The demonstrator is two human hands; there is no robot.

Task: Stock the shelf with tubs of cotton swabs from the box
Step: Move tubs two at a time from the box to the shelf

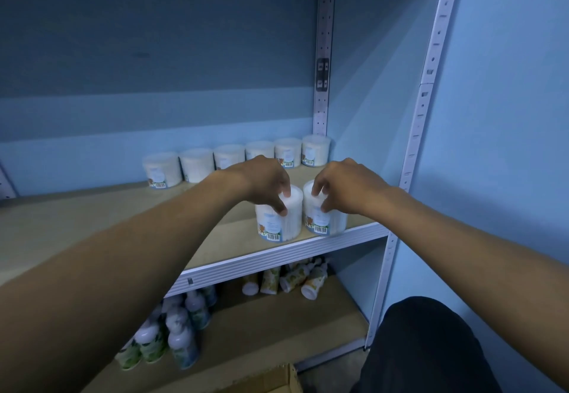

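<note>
Two clear tubs of cotton swabs stand side by side near the front edge of the wooden shelf (129, 217). My left hand (264, 181) grips the top of the left tub (281, 223) from above. My right hand (341, 184) grips the lid of the right tub (323, 220) the same way. Both tubs rest upright on the board, labels with barcodes facing me. A row of several more tubs (197, 164) lines the back of the same shelf. A corner of the cardboard box (277, 380) shows at the bottom edge.
White perforated uprights (418, 121) frame the shelf's right side against a blue wall. On the lower shelf stand several white-capped bottles (178, 331) at left, and small tubes (292, 278) lie further back. My dark-clothed knee (425, 346) is at lower right.
</note>
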